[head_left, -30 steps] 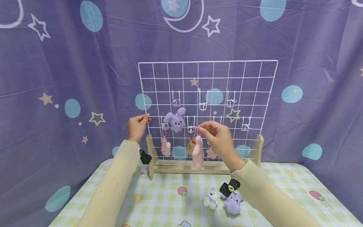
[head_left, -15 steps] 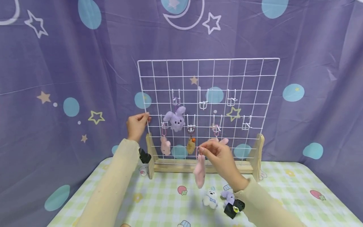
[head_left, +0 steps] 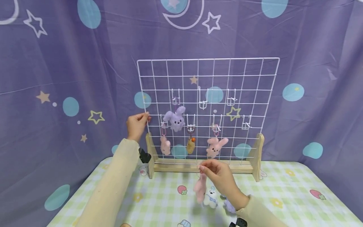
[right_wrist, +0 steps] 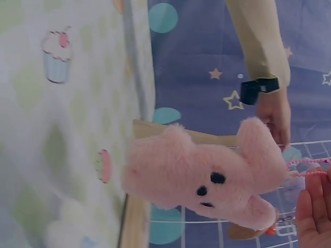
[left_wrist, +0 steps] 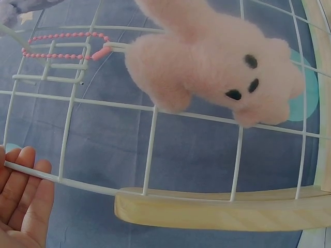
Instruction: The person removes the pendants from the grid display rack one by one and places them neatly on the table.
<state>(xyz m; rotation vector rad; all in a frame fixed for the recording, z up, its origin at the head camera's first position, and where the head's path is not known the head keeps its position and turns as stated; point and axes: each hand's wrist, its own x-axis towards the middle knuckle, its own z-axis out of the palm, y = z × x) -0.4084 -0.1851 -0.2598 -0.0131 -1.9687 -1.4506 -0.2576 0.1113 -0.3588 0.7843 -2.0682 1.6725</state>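
A pale pink plush bunny (head_left: 200, 189) dangled above the checked surface (head_left: 158, 201), held up by its pink bead chain (right_wrist: 310, 160) in a person's right grip (head_left: 221, 178), thumb and forefinger pinching the loop. The charm hung ears uppermost just below the fingertips, in front of the wooden base (head_left: 181, 168) of a display stand and well below the hooks.

Seen from the right wrist, the plush showed a short, fuzzy coat, a rounded head and a plump body with stubby limbs. Three dark ovals — two eyes and a nose — stood out against the pink, and the ears were thick and rounded at the tips, one looking longer than the other from that angle. The head view caught the bunny from the side, slim in outline, its edge overlapping a white plush (head_left: 210, 199) with a blue bow.

The left grip (head_left: 137, 126) pinched the left edge of the white wire grid (head_left: 205, 59), thumb and fingers closed about the rim. On the grid's hooks hung a lilac bunny (head_left: 175, 121), a smaller-looking pink charm (head_left: 165, 146) at left, a tan charm (head_left: 191, 146) with an orange bead-like spot, and a pink long-eared charm (head_left: 215, 148) at right. A lilac plush (head_left: 229, 206), partly hidden by the right forearm, lay beside the white one. Behind everything fell a purple curtain (head_left: 71, 63) printed with stars, a moon and blue spots.
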